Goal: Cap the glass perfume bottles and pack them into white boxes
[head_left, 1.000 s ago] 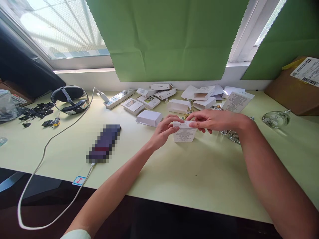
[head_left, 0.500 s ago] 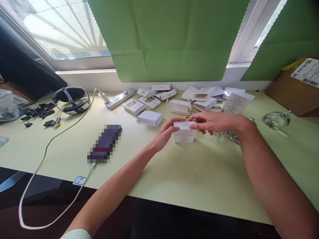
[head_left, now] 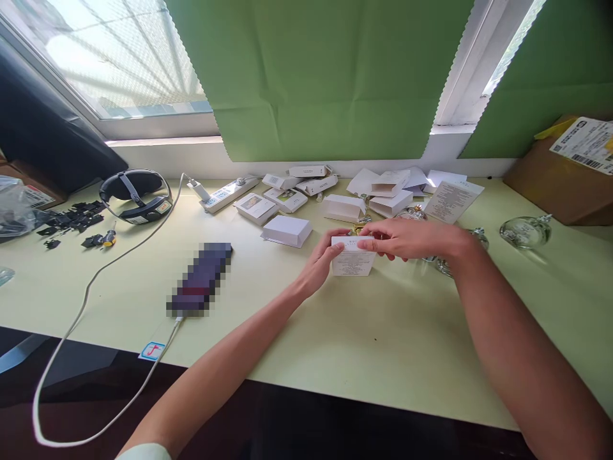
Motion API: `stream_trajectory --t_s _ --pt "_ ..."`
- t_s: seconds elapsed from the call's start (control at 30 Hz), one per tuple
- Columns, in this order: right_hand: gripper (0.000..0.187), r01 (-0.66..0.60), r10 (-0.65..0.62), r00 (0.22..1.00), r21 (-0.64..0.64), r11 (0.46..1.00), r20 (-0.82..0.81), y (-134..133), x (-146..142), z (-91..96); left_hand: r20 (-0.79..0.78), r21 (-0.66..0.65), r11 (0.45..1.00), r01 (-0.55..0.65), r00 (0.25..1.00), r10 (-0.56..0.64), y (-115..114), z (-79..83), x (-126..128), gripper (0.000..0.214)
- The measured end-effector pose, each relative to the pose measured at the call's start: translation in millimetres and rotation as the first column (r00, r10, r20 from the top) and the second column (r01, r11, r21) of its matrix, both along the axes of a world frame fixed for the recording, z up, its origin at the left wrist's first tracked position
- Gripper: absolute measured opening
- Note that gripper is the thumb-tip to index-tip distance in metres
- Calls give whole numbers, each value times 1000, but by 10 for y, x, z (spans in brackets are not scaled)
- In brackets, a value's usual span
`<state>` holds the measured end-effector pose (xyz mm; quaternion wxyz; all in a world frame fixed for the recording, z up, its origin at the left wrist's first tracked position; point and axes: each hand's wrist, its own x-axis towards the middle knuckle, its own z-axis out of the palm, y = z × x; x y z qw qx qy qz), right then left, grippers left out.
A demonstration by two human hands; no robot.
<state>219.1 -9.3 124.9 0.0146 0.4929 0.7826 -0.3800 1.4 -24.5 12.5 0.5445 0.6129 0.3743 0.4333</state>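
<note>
Small white boxes (head_left: pixel 286 230) first: I make it ten on the surface (head_left: pixel 373 345), counting the one held between the hands. Two hands, left hand (head_left: pixel 320 263) and right hand (head_left: pixel 412 237). Glass bottles (head_left: pixel 524 231): two, one out right, one half hidden behind the right wrist. One printed leaflet (head_left: pixel 453 199), one power strip (head_left: pixel 225 191), one white cable (head_left: pixel 90 281), one dark phone (head_left: pixel 200 278), one head strap (head_left: pixel 143 207), one little screwdriver (head_left: pixel 108 238), one cardboard carton (head_left: pixel 560 185) far right. Two green sheets (head_left: pixel 316 70) over the window. Black bits (head_left: pixel 71 214) far left: too small and too many to count.
</note>
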Motion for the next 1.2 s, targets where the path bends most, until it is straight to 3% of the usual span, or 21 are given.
stream_trajectory --t_s 0.33,0.73,0.87,0.97,1.07,1.2 --pt "53 4 -2 998 -28 1000 64 40 -74 -52 24 -66 997 41 999 -40 20 13 -13 36" --pt "55 5 -9 998 -73 997 -64 41 -65 -86 -14 -27 1000 12 1000 -13 -5 71 15 32" --pt "58 36 -37 999 8 999 15 29 -45 -60 -106 125 991 -37 993 50 -9 51 -19 34" --pt "58 31 -37 998 130 991 42 -10 19 38 -187 329 943 -49 975 116 13 20 -76 40" --pt "56 69 -67 998 172 983 -18 -60 147 166 -302 510 858 59 946 114 48 -2 -148 51" --pt "47 169 -152 984 234 957 -91 -99 353 287 -430 608 762 221 899 83 80 -10 -224 47"
